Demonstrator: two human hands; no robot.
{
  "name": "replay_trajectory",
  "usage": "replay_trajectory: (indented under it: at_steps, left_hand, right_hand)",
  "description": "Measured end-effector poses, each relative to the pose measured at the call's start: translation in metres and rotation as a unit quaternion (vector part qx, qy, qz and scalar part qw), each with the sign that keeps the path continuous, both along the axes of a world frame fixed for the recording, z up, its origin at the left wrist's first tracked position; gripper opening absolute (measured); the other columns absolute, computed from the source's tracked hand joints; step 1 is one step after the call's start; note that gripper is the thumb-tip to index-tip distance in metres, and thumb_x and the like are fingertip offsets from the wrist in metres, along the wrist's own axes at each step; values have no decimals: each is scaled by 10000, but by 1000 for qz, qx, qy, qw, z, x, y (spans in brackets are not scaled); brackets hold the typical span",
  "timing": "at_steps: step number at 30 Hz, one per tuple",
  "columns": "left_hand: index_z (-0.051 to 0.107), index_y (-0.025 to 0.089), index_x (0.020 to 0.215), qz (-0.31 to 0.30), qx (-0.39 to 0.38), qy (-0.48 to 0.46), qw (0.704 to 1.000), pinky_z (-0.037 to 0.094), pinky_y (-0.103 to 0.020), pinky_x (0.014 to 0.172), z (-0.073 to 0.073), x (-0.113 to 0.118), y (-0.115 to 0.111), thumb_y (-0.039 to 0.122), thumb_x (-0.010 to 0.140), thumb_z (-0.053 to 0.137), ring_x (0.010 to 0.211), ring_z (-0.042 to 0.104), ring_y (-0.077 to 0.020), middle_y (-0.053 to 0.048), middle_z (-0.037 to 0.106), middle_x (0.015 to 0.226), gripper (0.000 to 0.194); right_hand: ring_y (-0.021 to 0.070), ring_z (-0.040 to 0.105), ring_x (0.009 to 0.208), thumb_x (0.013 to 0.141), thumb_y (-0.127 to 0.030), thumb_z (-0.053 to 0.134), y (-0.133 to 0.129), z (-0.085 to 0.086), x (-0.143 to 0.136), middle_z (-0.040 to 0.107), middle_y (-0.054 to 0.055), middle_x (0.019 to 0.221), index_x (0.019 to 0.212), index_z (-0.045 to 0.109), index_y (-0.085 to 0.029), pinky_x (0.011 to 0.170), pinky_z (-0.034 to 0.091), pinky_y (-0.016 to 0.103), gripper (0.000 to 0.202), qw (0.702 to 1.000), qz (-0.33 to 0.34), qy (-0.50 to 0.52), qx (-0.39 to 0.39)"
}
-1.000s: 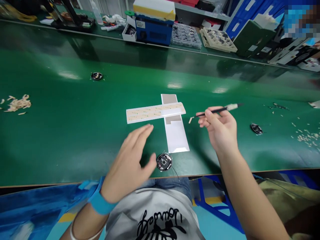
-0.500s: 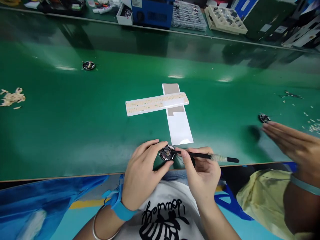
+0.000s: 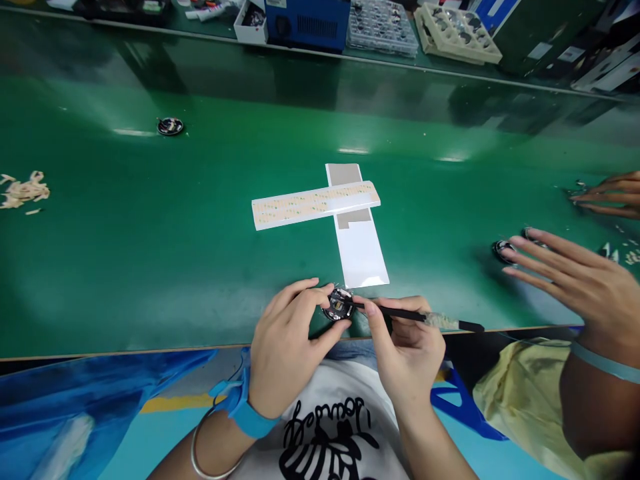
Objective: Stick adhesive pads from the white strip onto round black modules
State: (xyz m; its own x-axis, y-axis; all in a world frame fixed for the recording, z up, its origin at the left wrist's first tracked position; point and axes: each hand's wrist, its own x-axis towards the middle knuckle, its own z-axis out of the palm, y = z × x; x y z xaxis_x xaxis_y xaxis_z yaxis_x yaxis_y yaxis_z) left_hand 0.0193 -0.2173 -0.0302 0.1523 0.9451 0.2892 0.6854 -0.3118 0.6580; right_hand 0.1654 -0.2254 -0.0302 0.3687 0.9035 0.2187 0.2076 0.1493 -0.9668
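Closing about the rim, the thumb and fingers of the left hand (image 3: 290, 330) now hold the round circuit module (image 3: 339, 305), just off the near end of the white backing sheet (image 3: 367, 257); a second ago they were loose beside it. The right hand (image 3: 413, 340), then raised to the right of the backing sheet with a pale sliver at its tool's tip, has come down, fingers gripping the slim black tool (image 3: 403, 312), which reaches over the module. Both hands being on one piece, the work seems centred there. Well to the right of the backing sheet, a co-worker's near hand (image 3: 593, 277) has come in, fingers spread, and a far hand (image 3: 617, 193) lies beyond it.

Far left of the backing sheet, the pale scraps (image 3: 25, 190) meet the picture's edge. Left fingers cover part of the module's rim; the tool's tip is lost among dark parts, so I cannot tell whether it carries a sliver. The co-worker's fingers partly hide two more round modules (image 3: 501, 251).
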Motion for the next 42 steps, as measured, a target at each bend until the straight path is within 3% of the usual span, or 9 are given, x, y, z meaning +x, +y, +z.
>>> replay_trajectory:
  at_steps: [9,14,22,27,34,42]
  left_hand:
    - [641,219,934,-36,58,23,997,549,-465,933,-2,0,2,221,854,702,1150,600,-264,-19,720,1109,101]
    - [687,202,1001,-50,87,50,994,534,-471,974,-4,-2,1,226,882,671,1158,602,-270,-40,711,1154,123]
    - [652,214,1016,-37,77,48,995,553,-437,940,-4,-2,1,241,861,695,1134,617,-254,-23,725,1112,163]
    - [585,197,1081,4,50,37,998,577,-410,880,-5,-1,0,272,810,749,1097,644,-251,-62,714,1098,326]
    - [543,225,1050,5,30,24,999,571,-411,870,-5,-1,0,275,812,747,1131,629,-254,-40,715,1062,318]
    - [532,234,1061,9,28,23,999,566,-413,868,-7,-1,0,271,804,754,1127,629,-253,-30,715,1053,342]
  right_hand:
    - [193,765,831,833,-135,693,-3,-8,4,747,32,856,893,634,-197,726,649,281,104,999,16,-33,-10]
    - [174,757,876,828,-102,690,-4,-11,6,754,23,908,928,622,-210,787,628,266,162,999,34,-27,-9]
    - [157,751,879,820,-78,685,-4,-14,9,750,14,908,952,610,-203,807,619,256,196,1000,24,-16,8]
    - [161,755,852,823,-97,686,-3,-12,9,740,19,876,926,635,-191,756,631,247,148,999,18,-39,-2]
    - [170,762,846,827,-83,676,-4,-7,9,709,6,856,900,612,-202,750,626,243,155,999,42,-7,6]
    - [161,744,902,821,-67,674,-5,-14,10,725,17,912,958,597,-209,798,613,263,212,999,37,-20,18]
